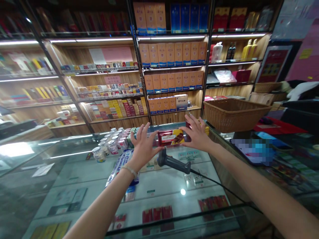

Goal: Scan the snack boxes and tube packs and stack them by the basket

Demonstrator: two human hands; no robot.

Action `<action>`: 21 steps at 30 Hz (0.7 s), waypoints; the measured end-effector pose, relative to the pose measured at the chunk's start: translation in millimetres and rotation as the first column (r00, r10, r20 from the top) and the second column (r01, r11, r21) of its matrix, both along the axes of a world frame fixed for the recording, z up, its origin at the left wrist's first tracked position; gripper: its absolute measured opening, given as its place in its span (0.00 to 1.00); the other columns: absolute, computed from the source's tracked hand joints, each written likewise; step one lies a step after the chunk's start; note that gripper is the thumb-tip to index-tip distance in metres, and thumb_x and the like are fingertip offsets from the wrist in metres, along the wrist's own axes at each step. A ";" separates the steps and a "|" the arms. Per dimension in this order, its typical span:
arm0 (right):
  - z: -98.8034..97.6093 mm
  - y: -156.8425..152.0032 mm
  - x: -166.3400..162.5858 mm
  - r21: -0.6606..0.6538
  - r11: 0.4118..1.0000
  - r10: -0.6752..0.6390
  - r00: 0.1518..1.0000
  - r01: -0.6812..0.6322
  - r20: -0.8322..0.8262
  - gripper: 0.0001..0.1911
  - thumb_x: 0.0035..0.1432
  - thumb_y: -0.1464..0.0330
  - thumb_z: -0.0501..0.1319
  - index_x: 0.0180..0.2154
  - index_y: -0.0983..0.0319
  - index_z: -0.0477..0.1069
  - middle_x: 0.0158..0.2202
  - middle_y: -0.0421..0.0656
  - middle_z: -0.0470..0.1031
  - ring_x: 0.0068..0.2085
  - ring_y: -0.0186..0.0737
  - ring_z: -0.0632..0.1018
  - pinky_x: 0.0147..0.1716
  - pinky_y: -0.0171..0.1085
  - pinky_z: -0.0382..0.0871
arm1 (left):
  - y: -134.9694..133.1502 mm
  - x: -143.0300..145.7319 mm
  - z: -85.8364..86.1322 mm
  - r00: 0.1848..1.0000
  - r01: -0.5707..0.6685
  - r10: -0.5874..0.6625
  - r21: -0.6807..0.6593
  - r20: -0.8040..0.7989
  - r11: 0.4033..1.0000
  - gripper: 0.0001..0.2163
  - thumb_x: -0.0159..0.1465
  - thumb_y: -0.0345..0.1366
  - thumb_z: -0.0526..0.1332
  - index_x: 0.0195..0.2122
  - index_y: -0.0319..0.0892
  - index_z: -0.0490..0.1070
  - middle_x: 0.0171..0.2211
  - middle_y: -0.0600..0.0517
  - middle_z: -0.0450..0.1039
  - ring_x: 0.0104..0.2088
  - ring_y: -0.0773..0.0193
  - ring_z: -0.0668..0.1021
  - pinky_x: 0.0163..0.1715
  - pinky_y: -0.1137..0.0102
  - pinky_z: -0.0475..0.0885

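Near lidded jars (112, 147), left hand (143, 146) and right hand (199, 135), fingers (153, 136) half-spread, hold a chocolate packet (170, 137).

Bare glass on the counter (166, 182) leaves a free lane on the near side of the scanner (175, 164). The scanner bars the straight way to the chocolate pack (170, 137), its cable (219, 184) trailing right. Blue packets (120, 166) and jars (112, 146) crowd the left grip (143, 146); a wicker basket (234, 114) stands beyond the right grip (198, 135).
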State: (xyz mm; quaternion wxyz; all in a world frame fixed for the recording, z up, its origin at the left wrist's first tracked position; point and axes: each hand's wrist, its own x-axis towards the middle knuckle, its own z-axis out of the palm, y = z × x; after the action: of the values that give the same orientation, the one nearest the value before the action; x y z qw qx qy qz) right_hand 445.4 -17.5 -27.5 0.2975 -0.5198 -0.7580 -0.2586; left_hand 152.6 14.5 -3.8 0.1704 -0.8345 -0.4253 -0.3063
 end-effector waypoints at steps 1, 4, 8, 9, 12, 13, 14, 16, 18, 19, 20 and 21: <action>-0.3 0.3 10.1 0.005 1.000 -0.007 1.000 0.007 0.004 0.37 0.54 0.47 0.73 0.60 0.56 0.74 0.78 0.55 0.47 0.77 0.65 0.50 0.72 0.66 0.36 | 1.2 9.2 3.6 1.000 0.005 -0.005 -0.023 -0.015 1.000 0.31 0.57 0.48 0.76 0.62 0.49 0.75 0.76 0.36 0.52 0.75 0.33 0.54 0.71 0.31 0.39; -2.8 0.2 44.3 0.025 0.999 -0.031 0.999 0.030 0.027 0.37 0.54 0.45 0.72 0.59 0.57 0.76 0.78 0.55 0.48 0.76 0.67 0.50 0.72 0.65 0.34 | 4.3 42.2 12.1 0.998 0.007 -0.012 -0.091 -0.056 0.996 0.31 0.58 0.48 0.75 0.62 0.51 0.74 0.77 0.39 0.50 0.76 0.35 0.53 0.71 0.31 0.40; -6.5 -3.8 91.1 0.006 0.996 -0.089 0.993 0.089 0.079 0.37 0.53 0.44 0.73 0.58 0.56 0.77 0.78 0.55 0.49 0.77 0.66 0.48 0.72 0.64 0.33 | 7.7 89.5 12.9 0.994 0.020 -0.036 -0.156 -0.101 0.988 0.30 0.59 0.50 0.74 0.61 0.50 0.75 0.77 0.39 0.50 0.76 0.37 0.53 0.71 0.31 0.41; -7.2 -5.5 101.4 -0.003 0.994 -0.107 0.990 0.108 0.092 0.37 0.52 0.44 0.73 0.58 0.56 0.78 0.78 0.55 0.49 0.77 0.66 0.48 0.72 0.64 0.33 | 8.9 100.1 10.9 0.993 0.031 -0.049 -0.163 -0.105 0.986 0.30 0.59 0.51 0.74 0.61 0.50 0.75 0.77 0.39 0.50 0.76 0.38 0.53 0.71 0.31 0.41; -8.9 -11.0 126.4 -0.034 0.987 -0.153 0.980 0.159 0.129 0.37 0.51 0.44 0.74 0.57 0.55 0.78 0.78 0.54 0.50 0.77 0.66 0.47 0.73 0.63 0.33 | 14.1 126.3 1.1 0.992 0.062 -0.079 -0.173 -0.095 0.983 0.31 0.58 0.54 0.74 0.61 0.51 0.75 0.77 0.40 0.50 0.76 0.38 0.52 0.72 0.32 0.40; -9.4 -12.4 132.6 -0.045 0.984 -0.165 0.977 0.172 0.138 0.37 0.51 0.44 0.74 0.57 0.55 0.78 0.78 0.53 0.50 0.77 0.66 0.46 0.73 0.63 0.32 | 16.2 133.3 -2.6 0.992 0.069 -0.086 -0.176 -0.088 0.982 0.31 0.58 0.55 0.73 0.61 0.51 0.75 0.77 0.40 0.50 0.76 0.37 0.52 0.72 0.32 0.40; -9.8 -13.3 137.9 -0.056 0.981 -0.175 0.974 0.185 0.145 0.37 0.51 0.44 0.74 0.57 0.54 0.78 0.78 0.53 0.50 0.77 0.66 0.46 0.73 0.63 0.32 | 18.3 139.4 -6.0 0.992 0.074 -0.090 -0.183 -0.083 0.980 0.31 0.58 0.56 0.73 0.61 0.52 0.75 0.77 0.40 0.50 0.76 0.37 0.52 0.72 0.32 0.40; -10.3 -13.0 146.3 -0.079 0.976 -0.190 0.970 0.204 0.152 0.36 0.52 0.44 0.74 0.58 0.54 0.78 0.78 0.52 0.49 0.77 0.65 0.45 0.73 0.63 0.31 | 22.4 149.9 -10.9 0.994 0.070 -0.086 -0.206 -0.073 0.976 0.32 0.58 0.57 0.73 0.62 0.52 0.75 0.77 0.40 0.49 0.76 0.36 0.52 0.71 0.31 0.41; -10.4 -9.6 153.2 -0.100 0.971 -0.200 0.967 0.217 0.159 0.36 0.53 0.45 0.73 0.59 0.54 0.78 0.79 0.51 0.49 0.78 0.65 0.45 0.73 0.64 0.30 | 26.5 158.8 -12.5 0.996 0.050 -0.067 -0.242 -0.064 0.969 0.32 0.58 0.57 0.73 0.62 0.53 0.75 0.78 0.41 0.49 0.76 0.36 0.51 0.71 0.31 0.42; -10.2 -6.8 156.3 -0.109 0.969 -0.204 0.966 0.223 0.161 0.35 0.55 0.45 0.72 0.59 0.54 0.77 0.79 0.51 0.48 0.78 0.65 0.44 0.73 0.64 0.29 | 28.7 162.9 -12.1 0.997 0.039 -0.056 -0.259 -0.060 0.965 0.32 0.58 0.57 0.73 0.62 0.53 0.75 0.78 0.41 0.48 0.76 0.37 0.51 0.71 0.32 0.42; -9.9 -3.3 159.4 -0.120 0.966 -0.208 0.965 0.229 0.162 0.35 0.56 0.45 0.71 0.60 0.53 0.77 0.79 0.50 0.47 0.78 0.65 0.43 0.72 0.64 0.28 | 31.4 167.0 -11.2 0.997 0.028 -0.045 -0.277 -0.057 0.961 0.32 0.58 0.57 0.73 0.62 0.53 0.75 0.78 0.41 0.48 0.76 0.37 0.51 0.71 0.32 0.43; -9.6 0.6 162.3 -0.132 0.963 -0.213 0.964 0.235 0.160 0.34 0.57 0.45 0.71 0.60 0.53 0.76 0.79 0.50 0.47 0.78 0.65 0.43 0.72 0.65 0.27 | 34.4 170.9 -10.0 0.998 0.018 -0.036 -0.293 -0.055 0.956 0.31 0.59 0.58 0.72 0.62 0.53 0.75 0.78 0.41 0.48 0.76 0.37 0.51 0.71 0.32 0.43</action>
State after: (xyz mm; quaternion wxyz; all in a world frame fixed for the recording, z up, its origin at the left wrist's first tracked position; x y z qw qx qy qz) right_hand 607.8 -16.9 -37.1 0.1708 -0.6032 -0.7308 -0.2699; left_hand 323.5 48.8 -13.7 0.0539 -0.8650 -0.4490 -0.2173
